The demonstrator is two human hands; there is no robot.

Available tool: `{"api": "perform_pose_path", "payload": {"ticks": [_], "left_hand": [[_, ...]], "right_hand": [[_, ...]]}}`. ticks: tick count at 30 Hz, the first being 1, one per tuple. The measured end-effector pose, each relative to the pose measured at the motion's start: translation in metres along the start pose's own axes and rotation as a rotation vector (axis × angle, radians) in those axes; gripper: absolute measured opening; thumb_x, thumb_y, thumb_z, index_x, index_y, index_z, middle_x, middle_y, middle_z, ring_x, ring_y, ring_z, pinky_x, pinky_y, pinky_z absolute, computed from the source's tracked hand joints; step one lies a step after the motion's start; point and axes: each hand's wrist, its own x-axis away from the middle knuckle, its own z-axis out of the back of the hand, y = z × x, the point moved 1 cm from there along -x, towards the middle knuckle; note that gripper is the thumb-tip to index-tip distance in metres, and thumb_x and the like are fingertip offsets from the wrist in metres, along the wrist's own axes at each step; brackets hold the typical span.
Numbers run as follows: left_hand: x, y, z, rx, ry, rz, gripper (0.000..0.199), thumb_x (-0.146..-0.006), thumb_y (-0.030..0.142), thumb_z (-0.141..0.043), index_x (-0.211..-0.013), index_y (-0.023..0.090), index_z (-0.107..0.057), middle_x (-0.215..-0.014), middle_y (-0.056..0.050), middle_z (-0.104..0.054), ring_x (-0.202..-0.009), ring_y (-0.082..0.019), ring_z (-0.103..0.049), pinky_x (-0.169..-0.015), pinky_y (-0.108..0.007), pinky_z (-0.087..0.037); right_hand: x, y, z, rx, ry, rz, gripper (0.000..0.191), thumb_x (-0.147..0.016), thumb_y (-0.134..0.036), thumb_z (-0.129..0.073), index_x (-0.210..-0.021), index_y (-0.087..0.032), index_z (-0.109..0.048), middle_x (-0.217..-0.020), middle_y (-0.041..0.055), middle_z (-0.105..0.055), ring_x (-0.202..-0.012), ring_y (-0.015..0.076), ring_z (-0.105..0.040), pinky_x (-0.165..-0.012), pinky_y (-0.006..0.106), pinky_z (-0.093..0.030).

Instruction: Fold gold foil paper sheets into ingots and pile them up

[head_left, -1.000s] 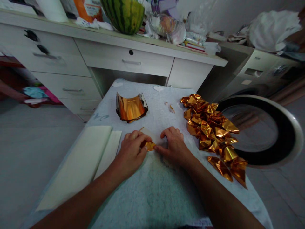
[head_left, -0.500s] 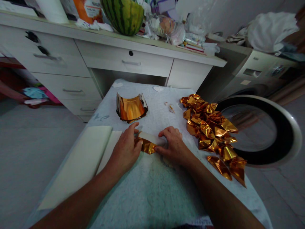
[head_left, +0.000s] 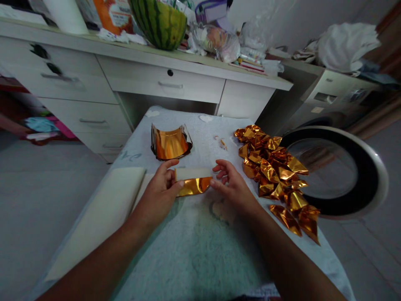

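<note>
A strip of shiny gold foil point(head_left: 196, 186) lies along the near edge of a pale paper strip point(head_left: 194, 172) at the middle of the cloth-covered table. My left hand point(head_left: 161, 188) pinches the left end of the foil, thumb on top. At the right end, my right hand point(head_left: 230, 182) has its fingers apart, the thumb beside the foil's tip, holding nothing. Behind them stands a curved stack of gold foil sheets point(head_left: 171, 143). Folded gold foil pieces point(head_left: 275, 163) form a pile to the right. White paper sheets point(head_left: 97, 213) lie on the left.
Small scraps point(head_left: 223, 144) lie near the back of the table point(head_left: 194, 259). Beyond it is a white drawer cabinet point(head_left: 169, 81) with a cut watermelon point(head_left: 159, 25) on top. A washing machine's open round door point(head_left: 374, 175) is at the right.
My right hand has let go of the foil and its fingers have spread. The foil strip now shows longer and flatter between my hands. The whole view has shifted slightly.
</note>
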Motion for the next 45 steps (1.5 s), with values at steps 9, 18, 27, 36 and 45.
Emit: {"api": "perform_pose_path", "payload": {"ticks": [9, 18, 27, 36, 45], "left_hand": [[0.005, 0.01, -0.009, 0.227, 0.095, 0.001, 0.046, -0.076, 0.018, -0.065, -0.118, 0.026, -0.048, -0.094, 0.003, -0.063, -0.082, -0.011, -0.061, -0.078, -0.026, -0.048], [0.009, 0.005, -0.01, 0.023, -0.035, -0.028, 0.038, -0.08, 0.022, -0.061, -0.115, 0.025, -0.046, -0.073, 0.007, -0.051, -0.07, -0.011, -0.056, -0.063, -0.024, -0.044], [0.015, 0.003, -0.009, -0.159, -0.154, -0.09, 0.047, -0.085, 0.027, -0.056, -0.128, 0.029, -0.038, -0.109, -0.002, -0.051, -0.073, -0.011, -0.059, -0.061, -0.026, -0.051], [0.018, -0.002, -0.004, -0.74, -0.217, -0.552, 0.065, -0.07, 0.01, -0.07, -0.126, 0.031, -0.043, -0.143, -0.007, -0.025, -0.115, -0.025, -0.05, -0.095, -0.047, -0.051], [0.019, 0.004, -0.008, -1.017, -0.199, -0.909, 0.023, -0.084, 0.008, -0.055, -0.101, 0.023, -0.059, -0.118, -0.007, -0.058, -0.112, -0.027, -0.049, -0.095, -0.045, -0.044]], "right_hand": [[-0.001, 0.004, -0.002, -0.525, -0.003, -0.248, 0.038, -0.072, -0.03, -0.066, -0.109, -0.019, -0.061, -0.088, 0.0012, -0.063, -0.066, 0.0108, -0.052, -0.057, 0.024, -0.037], [-0.001, -0.002, -0.005, -0.426, -0.101, -0.199, 0.03, -0.072, -0.042, -0.074, -0.081, -0.02, -0.057, -0.062, -0.006, -0.054, -0.049, 0.0071, -0.042, -0.047, 0.02, -0.029], [-0.006, 0.006, -0.003, -0.32, -0.017, -0.152, 0.022, -0.072, -0.036, -0.071, -0.08, -0.019, -0.058, -0.07, -0.0021, -0.061, -0.064, 0.0114, -0.054, -0.06, 0.024, -0.04], [-0.007, 0.009, -0.002, -0.428, 0.029, -0.165, 0.044, -0.069, -0.037, -0.073, -0.098, -0.024, -0.042, -0.058, -0.0106, -0.055, -0.05, 0.0095, -0.048, -0.051, 0.02, -0.032], [-0.006, 0.009, -0.004, -0.366, -0.029, -0.126, 0.029, -0.073, -0.037, -0.069, -0.08, -0.022, -0.046, -0.064, -0.0058, -0.055, -0.056, 0.0098, -0.049, -0.055, 0.023, -0.036]]}}
